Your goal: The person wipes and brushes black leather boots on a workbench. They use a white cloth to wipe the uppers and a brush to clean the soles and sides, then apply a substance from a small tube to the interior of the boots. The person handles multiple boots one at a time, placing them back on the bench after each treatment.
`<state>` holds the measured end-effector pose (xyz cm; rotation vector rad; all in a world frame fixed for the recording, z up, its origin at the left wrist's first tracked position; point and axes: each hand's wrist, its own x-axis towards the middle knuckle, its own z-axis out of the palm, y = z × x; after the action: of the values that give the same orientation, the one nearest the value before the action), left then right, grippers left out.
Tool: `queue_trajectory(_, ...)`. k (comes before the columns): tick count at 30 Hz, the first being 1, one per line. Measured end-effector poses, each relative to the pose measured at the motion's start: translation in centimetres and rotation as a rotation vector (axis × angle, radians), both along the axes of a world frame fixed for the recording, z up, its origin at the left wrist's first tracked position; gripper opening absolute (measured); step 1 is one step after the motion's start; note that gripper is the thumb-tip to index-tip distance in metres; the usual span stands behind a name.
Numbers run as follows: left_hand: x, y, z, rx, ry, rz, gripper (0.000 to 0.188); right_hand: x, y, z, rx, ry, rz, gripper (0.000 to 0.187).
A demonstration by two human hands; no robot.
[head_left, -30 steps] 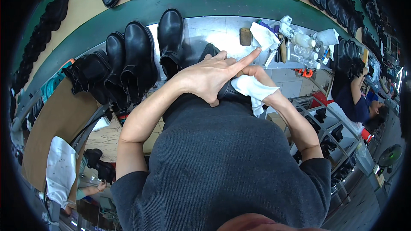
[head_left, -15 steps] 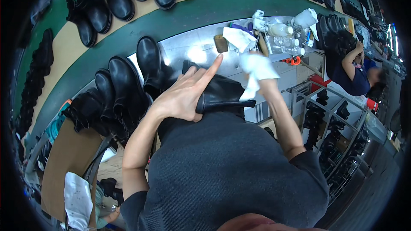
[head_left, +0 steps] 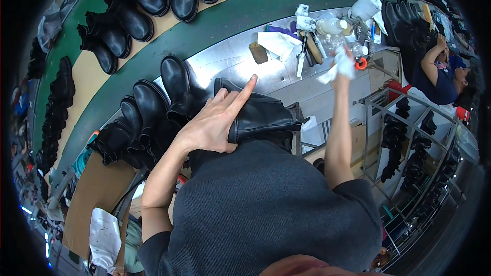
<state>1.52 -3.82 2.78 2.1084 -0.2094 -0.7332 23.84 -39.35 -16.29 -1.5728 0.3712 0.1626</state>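
Observation:
A black leather boot (head_left: pixel 265 118) lies on its side at the bench's near edge, against my front. My left hand (head_left: pixel 212 122) grips its left part, thumb low and index finger stretched out over the leather. Away to the right, my right hand (head_left: pixel 346 51) is closed round a crumpled white cloth (head_left: pixel 339 69), near the clear plastic bottles (head_left: pixel 360 50). Motion blurs that hand and the cloth. Another black boot (head_left: pixel 176 83) stands just left of my left hand.
On the metal benchtop (head_left: pixel 215 61) lie a brown block (head_left: pixel 259 53), a white cloth (head_left: pixel 280 44) and several tools. Boots line the green conveyor (head_left: pixel 153 51). A metal rack (head_left: pixel 382 128) of boots stands right; a co-worker (head_left: pixel 441 79) sits beyond it.
My right hand has swung away from the boot, right and outward, carrying the white cloth. My left hand keeps its grip on the boot. The whole view has turned slightly.

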Motion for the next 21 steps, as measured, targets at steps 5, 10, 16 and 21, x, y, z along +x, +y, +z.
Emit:
queue_trajectory(5,0.4,-0.3,0.2,-0.001,0.006,0.023,0.129,-9.5,1.1,-1.8,-0.875,-0.533,0.390,0.059)
queue_trajectory(10,0.0,-0.6,-0.2,0.008,-0.071,0.032,0.132,-5.7,0.9,-1.7,-0.594,-0.548,0.207,0.055)
queue_trajectory(16,-0.9,-0.4,-0.8,-0.091,-0.153,0.152,0.134,3.8,-0.4,5.4,-0.233,0.031,0.185,0.034)
queue_trajectory(21,-1.8,-0.2,-1.3,-0.124,-0.186,0.214,0.137,-3.2,9.5,13.9,-0.143,-0.026,1.041,0.039)
